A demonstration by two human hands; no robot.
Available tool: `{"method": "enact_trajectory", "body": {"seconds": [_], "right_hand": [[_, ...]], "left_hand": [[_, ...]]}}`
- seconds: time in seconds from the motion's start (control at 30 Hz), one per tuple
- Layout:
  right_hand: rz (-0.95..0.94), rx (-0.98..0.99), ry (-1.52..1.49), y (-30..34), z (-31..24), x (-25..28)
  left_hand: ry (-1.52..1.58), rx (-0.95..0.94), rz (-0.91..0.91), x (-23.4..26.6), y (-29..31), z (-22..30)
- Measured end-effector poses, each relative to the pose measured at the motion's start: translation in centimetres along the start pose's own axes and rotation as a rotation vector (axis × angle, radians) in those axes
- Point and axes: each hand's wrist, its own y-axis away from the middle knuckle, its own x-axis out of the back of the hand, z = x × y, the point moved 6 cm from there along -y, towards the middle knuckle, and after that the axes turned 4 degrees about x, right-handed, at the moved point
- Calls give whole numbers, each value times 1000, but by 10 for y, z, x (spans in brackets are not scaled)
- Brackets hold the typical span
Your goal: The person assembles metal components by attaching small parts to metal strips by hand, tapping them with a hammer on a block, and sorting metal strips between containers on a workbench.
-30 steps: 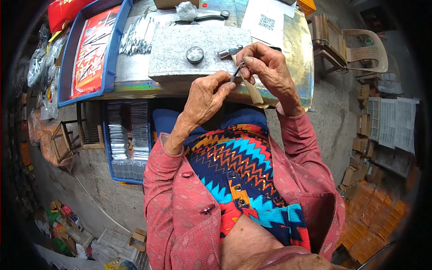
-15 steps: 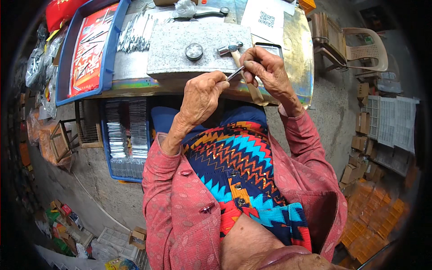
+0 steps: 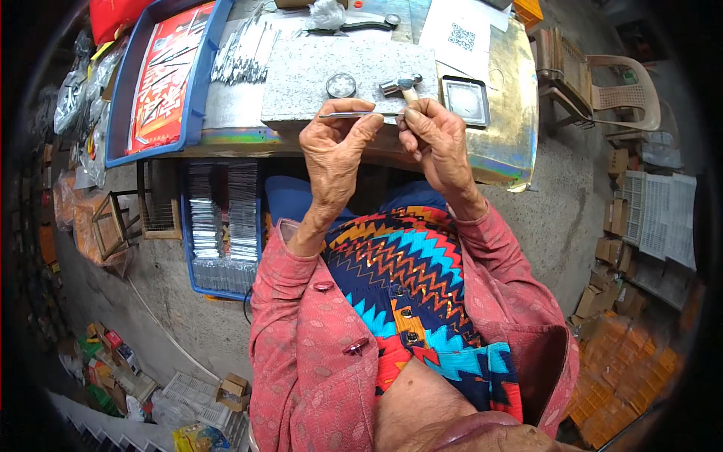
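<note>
A thin metal strip (image 3: 350,115) is stretched roughly level between my two hands, just before the front edge of a grey speckled block (image 3: 297,71). My left hand (image 3: 331,154) pinches it between thumb and fingers, and its left end shows past the fingertips. At the other end, the thumb and bent fingers of my right hand (image 3: 443,143) are closed on it. A hammer (image 3: 399,84) lies on the block beyond my right hand, which hides much of its wooden handle. A small round tin (image 3: 341,84) sits on the block beyond my left hand.
Left on the bench stands a blue tray (image 3: 197,87) with thin metal pieces on red printed paper. Loose strips (image 3: 245,56) lie beside it. A black-rimmed square dish (image 3: 467,102) sits right. Below, a blue crate (image 3: 192,264) holds stacked strips. A plastic chair (image 3: 629,94) stands right.
The strip has turned from slanted to nearly level, and more of it shows. My left hand has opened its grip along it, thumb on the near side. The view has shifted slightly.
</note>
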Motion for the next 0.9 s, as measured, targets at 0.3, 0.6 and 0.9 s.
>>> {"method": "enact_trajectory", "body": {"seconds": [0.3, 0.6, 0.9], "right_hand": [[-11, 1, -71, 1, 18, -24], [-138, -4, -170, -10, 27, -43], [-127, -111, 48, 18, 7, -20]], "left_hand": [[-84, -18, 44, 16, -9, 1], [-216, -178, 35, 30, -44, 13], [-418, -165, -17, 34, -71, 1]]}}
